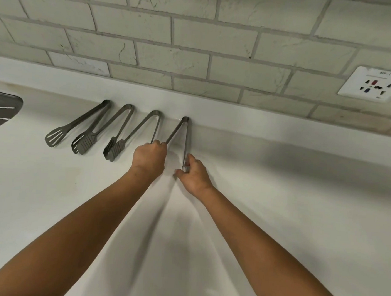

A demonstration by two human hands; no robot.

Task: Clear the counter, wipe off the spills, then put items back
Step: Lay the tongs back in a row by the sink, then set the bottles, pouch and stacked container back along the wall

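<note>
The left hand [149,157] is curled around one arm of the fourth tongs [179,131], and the right hand [194,174] pinches the other arm near its tip, so both hands hold the same tool, spread open in a narrow V with its hinge touching the raised back lip of the counter [278,197]. That two-handed grip looks meant to square the tool up with its neighbours rather than to lift it.

Going left to right: at the far left edge a dark metal sink rim [4,108] shows only in part. Next lie the slotted tongs [78,124], then the second tongs [105,129] with ridged heads, then the third tongs [134,134], its nearer arm running under the left hand. All point their hinges at the wall and fan their heads toward the person, a tidy row that suggests items being put back. The surface looks white and dry, apart from a faint yellowish mark at the left, so I judge wiping is largely done. On the tiled wall [195,39], at the right, sits a socket plate [372,84].
</note>
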